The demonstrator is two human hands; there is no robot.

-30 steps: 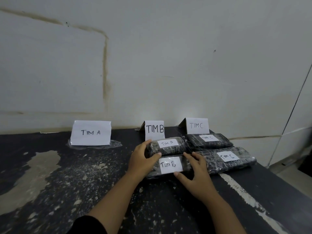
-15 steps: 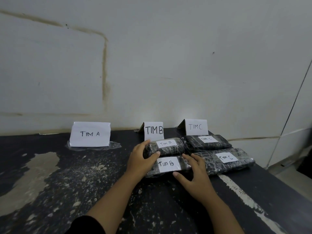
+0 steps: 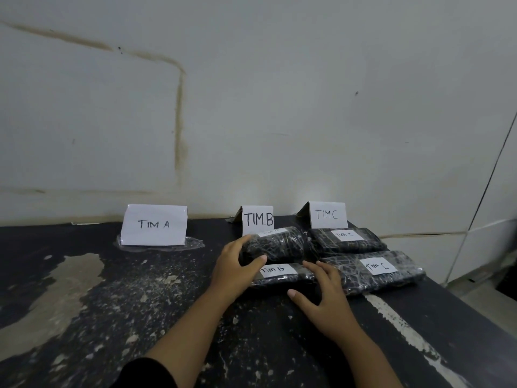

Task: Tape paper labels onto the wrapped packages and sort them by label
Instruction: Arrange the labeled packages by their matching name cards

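A dark, crinkled plastic-wrapped rear package [image 3: 275, 245] sits at the worn black table's [image 3: 84, 289] one o'clock. The left hand [image 3: 235, 268] curls its fingers around the package's left end. The right hand [image 3: 326, 299], fingers spread, touches the flat front package labelled "Tim B" [image 3: 282, 274].

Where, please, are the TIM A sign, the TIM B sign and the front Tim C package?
TIM A sign [image 3: 154, 224]: head view, on its handwritten lettering.
TIM B sign [image 3: 258, 219]: head view, middle of its white face.
Front Tim C package [image 3: 381, 266]: head view, on its paper label.
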